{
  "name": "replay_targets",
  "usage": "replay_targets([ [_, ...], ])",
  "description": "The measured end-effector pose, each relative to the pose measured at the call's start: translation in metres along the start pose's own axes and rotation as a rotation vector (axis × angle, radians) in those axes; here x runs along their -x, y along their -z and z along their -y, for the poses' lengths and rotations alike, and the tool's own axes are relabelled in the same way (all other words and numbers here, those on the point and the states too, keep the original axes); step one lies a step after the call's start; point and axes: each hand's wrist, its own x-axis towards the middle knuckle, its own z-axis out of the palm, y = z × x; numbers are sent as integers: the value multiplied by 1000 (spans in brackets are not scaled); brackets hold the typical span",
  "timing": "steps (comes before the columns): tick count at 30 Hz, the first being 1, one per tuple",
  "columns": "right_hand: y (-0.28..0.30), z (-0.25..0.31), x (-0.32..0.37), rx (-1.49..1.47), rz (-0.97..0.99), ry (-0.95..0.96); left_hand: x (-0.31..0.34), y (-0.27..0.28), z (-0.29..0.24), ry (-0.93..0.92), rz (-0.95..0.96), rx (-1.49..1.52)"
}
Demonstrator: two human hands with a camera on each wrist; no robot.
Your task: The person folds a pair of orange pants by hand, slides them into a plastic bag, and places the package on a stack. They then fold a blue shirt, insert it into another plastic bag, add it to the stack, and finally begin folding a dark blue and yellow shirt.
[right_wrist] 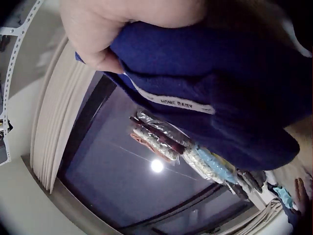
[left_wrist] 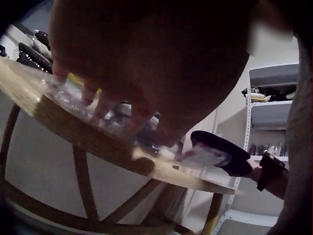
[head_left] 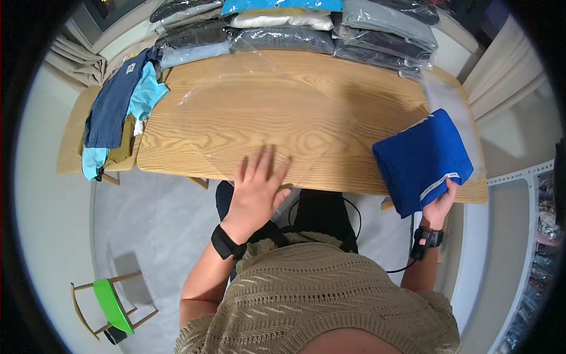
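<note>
A folded blue garment point(head_left: 421, 159) is held at the table's right end by the right hand point(head_left: 441, 205), its fingers at the edge beside a white label strip. In the right wrist view the thumb and fingers of the right hand point(right_wrist: 112, 29) pinch the blue cloth point(right_wrist: 195, 73) near the "HOME BABY" label point(right_wrist: 176, 102). The left hand point(head_left: 254, 192) lies with spread fingers on a clear plastic bag point(head_left: 265, 112), flat at the table's front edge. In the left wrist view the left hand point(left_wrist: 146, 63) is dark, its fingertips on the shiny plastic point(left_wrist: 73, 100).
Bagged garments point(head_left: 283, 41) stand stacked along the back of the wooden table point(head_left: 365, 171). Dark blue and turquoise clothes point(head_left: 118, 106) lie at the left on a chair. A green chair point(head_left: 113, 305) stands on the floor. White shelving point(head_left: 527, 177) is at the right.
</note>
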Motion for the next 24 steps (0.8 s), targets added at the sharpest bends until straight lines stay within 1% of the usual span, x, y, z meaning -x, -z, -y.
replay_targets([
  [1,-4,-2,8,23,-3,-5,2,1,-4,-62,15,64],
  [2,-6,-3,13,28,-5,-7,4,1,-8,-59,17,69],
  [4,-10,-7,23,74,-32,-60,8,-1,-14,-116,83,81],
  [5,-17,-11,29,196,-47,30,9,-5,-14,-105,73,61],
  [6,-20,-16,34,195,-45,26,10,-8,-16,-102,74,60],
  [8,-24,-23,40,238,-14,-27,8,-12,-16,-73,8,39],
  [9,-21,-26,39,193,-2,-110,6,-14,-16,-75,6,35],
  [10,-18,-30,38,190,-2,-109,5,-16,-16,-62,-6,37],
  [12,-13,-39,34,33,172,-345,4,-17,-17,-54,-19,35],
  [13,-13,-44,32,-4,226,-402,3,-16,-16,-49,-26,53],
  [16,-28,-51,40,13,229,-437,3,-14,-16,-44,-35,82],
  [18,-32,-53,42,17,220,-424,3,-11,-16,-41,-38,94],
  [20,-31,-55,40,-31,241,-478,2,-7,-18,-37,-31,160],
  [24,-31,-53,40,-14,237,-456,5,-16,-12,-78,-48,89],
])
